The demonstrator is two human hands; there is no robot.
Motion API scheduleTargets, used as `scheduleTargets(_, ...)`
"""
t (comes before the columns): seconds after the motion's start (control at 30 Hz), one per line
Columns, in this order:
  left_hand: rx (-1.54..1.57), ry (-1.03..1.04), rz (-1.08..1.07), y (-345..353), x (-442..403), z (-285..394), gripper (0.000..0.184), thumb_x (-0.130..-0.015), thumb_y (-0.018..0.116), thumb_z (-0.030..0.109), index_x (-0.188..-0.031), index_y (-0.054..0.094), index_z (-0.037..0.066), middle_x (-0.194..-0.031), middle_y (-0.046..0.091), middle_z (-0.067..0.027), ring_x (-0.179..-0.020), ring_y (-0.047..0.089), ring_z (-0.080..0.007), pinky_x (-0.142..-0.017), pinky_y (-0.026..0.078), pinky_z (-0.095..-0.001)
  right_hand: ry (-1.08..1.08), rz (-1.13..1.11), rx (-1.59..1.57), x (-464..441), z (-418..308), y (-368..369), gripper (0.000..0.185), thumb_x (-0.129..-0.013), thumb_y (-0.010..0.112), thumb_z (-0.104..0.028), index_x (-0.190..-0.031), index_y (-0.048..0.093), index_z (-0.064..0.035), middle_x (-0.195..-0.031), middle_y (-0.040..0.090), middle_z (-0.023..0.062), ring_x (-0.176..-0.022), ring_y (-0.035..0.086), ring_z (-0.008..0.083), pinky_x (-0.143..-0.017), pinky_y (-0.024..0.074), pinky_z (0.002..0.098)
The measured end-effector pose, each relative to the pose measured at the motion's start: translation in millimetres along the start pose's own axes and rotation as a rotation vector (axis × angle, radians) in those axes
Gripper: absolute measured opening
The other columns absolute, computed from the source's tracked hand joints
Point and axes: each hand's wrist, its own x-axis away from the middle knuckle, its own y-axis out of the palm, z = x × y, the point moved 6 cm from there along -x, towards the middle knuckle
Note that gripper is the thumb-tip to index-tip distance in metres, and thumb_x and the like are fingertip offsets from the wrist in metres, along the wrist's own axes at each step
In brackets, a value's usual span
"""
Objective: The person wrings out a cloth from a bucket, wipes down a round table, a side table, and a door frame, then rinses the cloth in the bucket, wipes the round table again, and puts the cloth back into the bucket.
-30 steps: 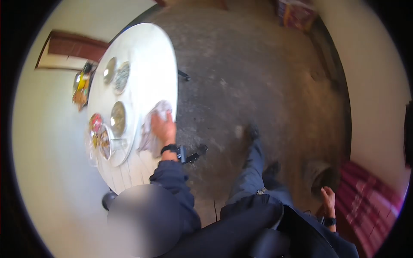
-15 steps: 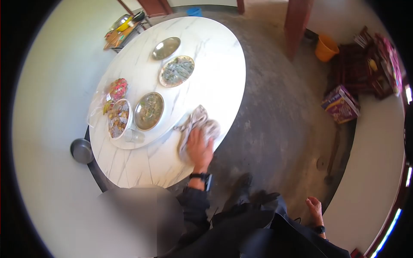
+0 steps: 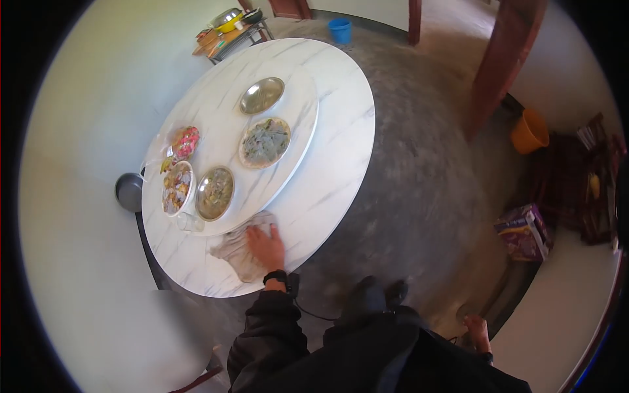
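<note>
At far left a dark pan (image 3: 129,192) shows by the wall, beyond the edge of the white, marbled surface (image 3: 342,141). On the raised disc (image 3: 304,108) in its middle, the left side carries a white bowl (image 3: 175,188) of food, with a red bundle (image 3: 186,141) just behind it and a glass (image 3: 190,223) just in front. Next comes a steel bowl (image 3: 215,192) with food in it. The cloth (image 3: 233,251) lies rumpled on the near part of the surface, close by the disc's rim. The left hand (image 3: 265,247) is laid over its right part, palm down, fingers spread. Farther back on the disc are a second steel bowl (image 3: 262,95) and a plate (image 3: 265,143) of greens. A blue bucket (image 3: 340,31) stands on the floor beyond. The right hand (image 3: 477,331) hangs low, well apart from the surface, fingers seemingly curled; whether it grips anything, I cannot tell. Right of it are a purple box (image 3: 523,232) and an orange bucket (image 3: 529,131).
</note>
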Motion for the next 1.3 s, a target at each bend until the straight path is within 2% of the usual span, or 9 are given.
scheduleTargets(0.3,0.204,0.320,0.026,48,-60,267,0.061,-0.091,0.057,0.046,-0.127,0.056,-0.004,-0.138,0.050,-0.0225,-0.133,0.039,-0.0402,-0.109,0.028,-0.0569,-0.287,-0.109,-0.085,-179,-246,-67,0.034,-0.086,0.071,-0.027,-0.107,0.068,0.0000,-0.089,0.072,0.0139,-0.089,0.069,0.0199,-0.078,0.0531,0.0344)
scheduleTargets(0.4,0.388,0.400,0.043,59,-103,351,0.058,-0.087,0.062,0.042,-0.124,0.058,-0.003,-0.137,0.051,-0.0211,-0.131,0.040,-0.0402,-0.108,0.028,-0.0549,-0.310,-0.105,0.028,-216,-274,-70,0.033,-0.086,0.071,-0.025,-0.107,0.067,0.0001,-0.090,0.072,0.0137,-0.090,0.069,0.0183,-0.079,0.0530,0.0332)
scheduleTargets(0.5,0.417,0.441,-0.049,71,-140,398,0.058,-0.087,0.062,0.041,-0.129,0.055,0.001,-0.141,0.048,-0.0203,-0.133,0.039,-0.0377,-0.109,0.028,-0.0545,-0.511,-0.145,0.021,-232,-330,-84,0.035,-0.085,0.071,-0.025,-0.108,0.066,0.0003,-0.091,0.072,0.0133,-0.090,0.069,0.0184,-0.080,0.0531,0.0329)
scheduleTargets(0.6,0.459,0.478,-0.134,71,-131,383,0.058,-0.087,0.063,0.041,-0.129,0.054,0.002,-0.142,0.047,-0.0193,-0.135,0.038,-0.0367,-0.109,0.028,-0.0548,-0.295,-0.226,0.117,-260,-350,-96,0.034,-0.085,0.071,-0.025,-0.107,0.067,0.0006,-0.090,0.072,0.0119,-0.089,0.068,0.0161,-0.081,0.0530,0.0323)
scheduleTargets(0.7,0.438,0.397,-0.230,56,-107,316,0.063,-0.085,0.066,0.039,-0.135,0.050,0.004,-0.145,0.043,-0.0179,-0.137,0.036,-0.0360,-0.110,0.027,-0.0555,-0.305,-0.259,0.075,-305,-364,-101,0.034,-0.085,0.071,-0.026,-0.106,0.068,0.0007,-0.092,0.073,0.0127,-0.088,0.069,0.0179,-0.082,0.0532,0.0324)
scheduleTargets(0.87,0.199,-0.007,-0.204,9,-18,134,0.074,-0.078,0.075,0.030,-0.140,0.045,0.003,-0.145,0.044,-0.0188,-0.136,0.037,-0.0366,-0.113,0.025,-0.0510,-0.325,-0.375,0.106,-369,-381,-97,0.034,-0.085,0.072,-0.027,-0.105,0.069,0.0003,-0.093,0.073,0.0117,-0.090,0.069,0.0172,-0.081,0.0529,0.0318)
scheduleTargets(1.0,-0.077,-0.555,-0.032,-17,50,15,0.068,-0.086,0.065,0.026,-0.143,0.040,-0.004,-0.149,0.038,-0.0225,-0.141,0.032,-0.0387,-0.116,0.023,-0.0505,-0.315,-0.440,0.205,-397,-435,-98,0.033,-0.085,0.073,-0.026,-0.104,0.069,0.0001,-0.094,0.073,0.0093,-0.091,0.068,0.0154,-0.081,0.0526,0.0311)
scheduleTargets(1.13,-0.084,-0.577,-0.047,2,29,71,0.068,-0.092,0.058,0.033,-0.140,0.039,-0.011,-0.151,0.036,-0.0238,-0.141,0.031,-0.0392,-0.116,0.023,-0.0505,-0.318,-0.544,0.179,-440,-473,-93,0.032,-0.086,0.073,-0.026,-0.104,0.070,-0.0002,-0.096,0.073,0.0083,-0.091,0.067,0.0143,-0.082,0.0524,0.0304)
scheduleTargets(1.3,0.018,-0.393,-0.130,54,-48,215,0.072,-0.089,0.060,0.036,-0.136,0.040,-0.016,-0.148,0.036,-0.0291,-0.141,0.027,-0.0429,-0.116,0.019,-0.0543,-0.321,-0.659,0.095,-545,-465,-90,0.031,-0.087,0.072,-0.026,-0.105,0.070,-0.0007,-0.097,0.073,0.0070,-0.092,0.067,0.0135,-0.081,0.0524,0.0305)
